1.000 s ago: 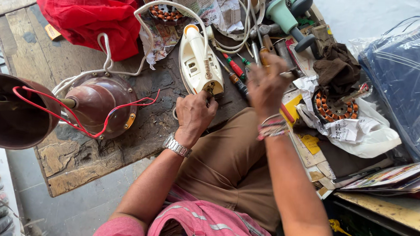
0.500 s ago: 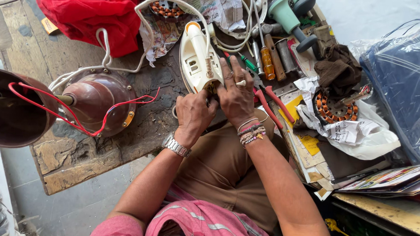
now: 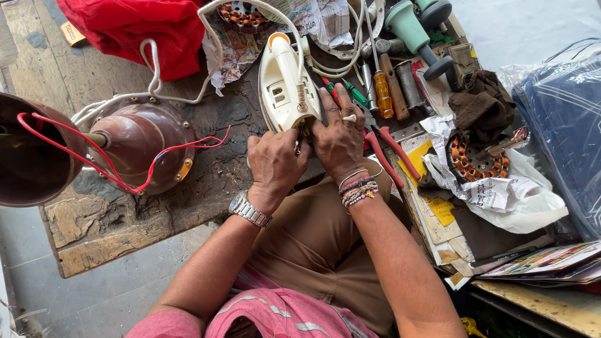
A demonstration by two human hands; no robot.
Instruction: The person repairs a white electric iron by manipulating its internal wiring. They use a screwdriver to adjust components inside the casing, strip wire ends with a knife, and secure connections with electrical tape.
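A cream clothes iron [image 3: 283, 85] lies on its side on the worn wooden bench [image 3: 98, 235]. My left hand [image 3: 274, 167], with a metal wristwatch, is curled tight against the iron's near end. My right hand [image 3: 338, 138], with a ring and bead bracelets, presses over the same end, fingers spread along its side. The two hands touch each other there. A small pale part shows between them; what it is cannot be told.
A brown fan motor housing [image 3: 141, 140] with red wires sits at the left, and a red cloth [image 3: 132, 16] lies behind it. Screwdrivers [image 3: 383, 92], red-handled pliers [image 3: 389, 149], a green power tool [image 3: 415, 26], a copper-wound stator [image 3: 474, 162] and a blue bag [image 3: 575, 125] crowd the right.
My right hand has come back from the tools on the right and settled on the iron's near end beside my left hand. The left hand has stayed at the iron.
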